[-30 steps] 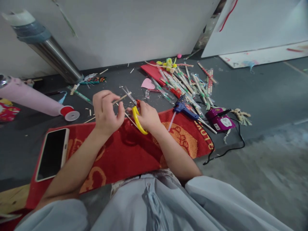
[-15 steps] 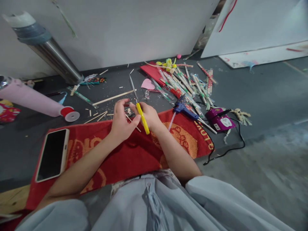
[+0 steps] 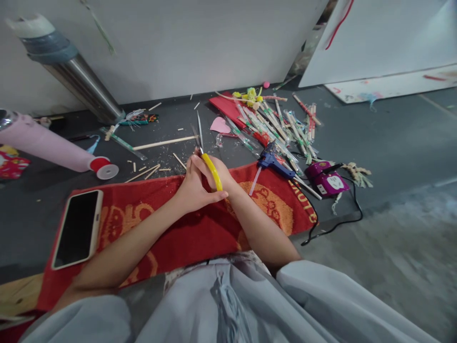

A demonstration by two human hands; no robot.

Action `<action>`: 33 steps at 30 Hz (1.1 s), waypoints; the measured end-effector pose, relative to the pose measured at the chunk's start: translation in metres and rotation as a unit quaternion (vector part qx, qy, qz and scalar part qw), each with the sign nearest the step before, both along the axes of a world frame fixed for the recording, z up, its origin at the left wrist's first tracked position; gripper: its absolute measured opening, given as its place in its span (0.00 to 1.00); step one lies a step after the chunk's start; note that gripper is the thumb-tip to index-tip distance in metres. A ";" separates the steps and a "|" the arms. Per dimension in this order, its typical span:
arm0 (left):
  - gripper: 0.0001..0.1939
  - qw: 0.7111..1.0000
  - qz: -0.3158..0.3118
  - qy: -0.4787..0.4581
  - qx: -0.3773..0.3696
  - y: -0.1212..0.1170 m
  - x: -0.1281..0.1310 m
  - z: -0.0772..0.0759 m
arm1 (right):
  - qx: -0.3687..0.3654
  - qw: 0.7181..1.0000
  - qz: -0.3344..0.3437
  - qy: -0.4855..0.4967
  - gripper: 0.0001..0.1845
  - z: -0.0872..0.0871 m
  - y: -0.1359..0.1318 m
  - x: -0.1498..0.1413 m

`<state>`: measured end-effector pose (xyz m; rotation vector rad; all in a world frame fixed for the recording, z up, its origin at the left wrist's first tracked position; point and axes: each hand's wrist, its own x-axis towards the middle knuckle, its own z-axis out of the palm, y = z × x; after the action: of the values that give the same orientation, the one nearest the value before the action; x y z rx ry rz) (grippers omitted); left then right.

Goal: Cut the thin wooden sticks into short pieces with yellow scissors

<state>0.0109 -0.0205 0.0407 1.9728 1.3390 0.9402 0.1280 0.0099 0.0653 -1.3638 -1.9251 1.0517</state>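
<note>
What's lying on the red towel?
A dark-screened phone lies at the left end of the red towel; the blue glue gun overlaps its far edge. Anything beneath the left hand, right hand and forearms is hidden.

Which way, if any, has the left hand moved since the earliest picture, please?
Yes: the left hand has moved right, farther from the phone, which has stayed in place.
</note>
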 end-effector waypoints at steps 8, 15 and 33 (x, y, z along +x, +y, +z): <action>0.59 0.999 0.026 -0.006 0.035 0.003 0.000 -0.010 | 0.014 0.999 -0.004 0.048 0.27 -0.012 0.004 -0.003; 0.57 0.997 0.042 -0.004 0.058 0.003 0.000 -0.012 | 0.016 0.999 0.003 0.052 0.27 -0.013 0.005 -0.003; 0.57 0.998 0.028 0.017 0.061 0.005 -0.005 -0.008 | 0.005 0.998 -0.028 0.050 0.28 -0.005 0.004 -0.003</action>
<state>0.0062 -0.0157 0.0326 2.0611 1.3915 1.0409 0.1249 0.0135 0.0599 -1.3273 -1.8082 1.0619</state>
